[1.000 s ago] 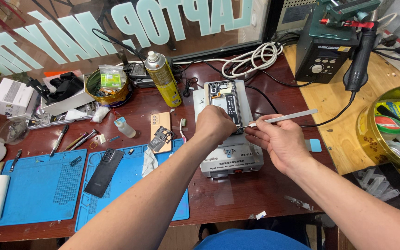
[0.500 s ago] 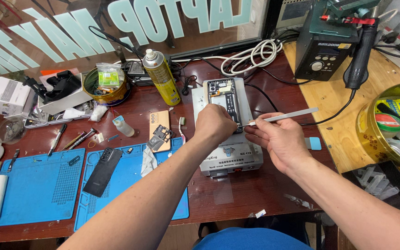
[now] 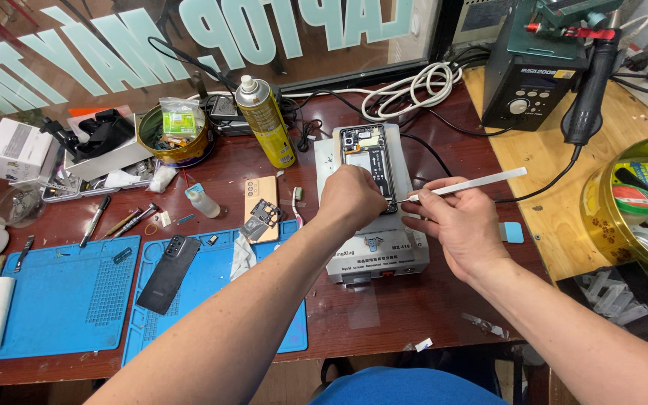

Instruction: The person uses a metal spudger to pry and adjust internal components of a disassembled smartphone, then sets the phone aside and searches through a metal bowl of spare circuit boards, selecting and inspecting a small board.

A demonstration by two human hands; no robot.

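Note:
An opened phone [image 3: 367, 152] with its back off lies on a grey heating plate machine [image 3: 375, 259] at the middle of the dark red table. My left hand [image 3: 348, 199] rests as a fist on the phone's lower end and presses it down. My right hand [image 3: 455, 225] holds a thin white flat pry tool [image 3: 481, 181], its tip at the phone's right edge next to my left hand.
A yellow spray can [image 3: 264, 120] stands behind the machine. Two blue mats [image 3: 61, 296] lie at left, one with a black phone back cover [image 3: 168, 273]. A tan phone back [image 3: 261, 204], a small dropper bottle [image 3: 202, 202], a tin of parts [image 3: 174, 135], and a hot-air station [image 3: 540, 71] surround it.
Both hands stay on the phone. My right hand with the pry tool has shifted slightly; the tool's tip stays at the phone's right edge.

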